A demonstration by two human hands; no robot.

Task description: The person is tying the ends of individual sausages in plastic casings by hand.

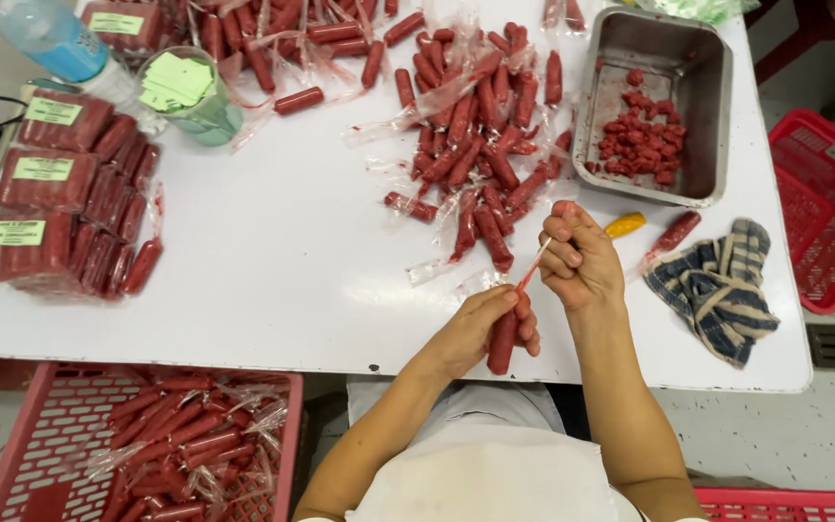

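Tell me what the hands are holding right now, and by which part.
The left hand grips a red sausage around its upper end. The right hand pinches the twisted tail of its clear wrapper.

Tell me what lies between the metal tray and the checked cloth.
In the head view, a small yellow piece and one red sausage lie between metal tray and checked cloth.

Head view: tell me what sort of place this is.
Probably a small food-packing workshop. A white table holds a heap of red sausages in clear casings, labelled packs lie stacked at its edge, and a metal tray holds red scraps.
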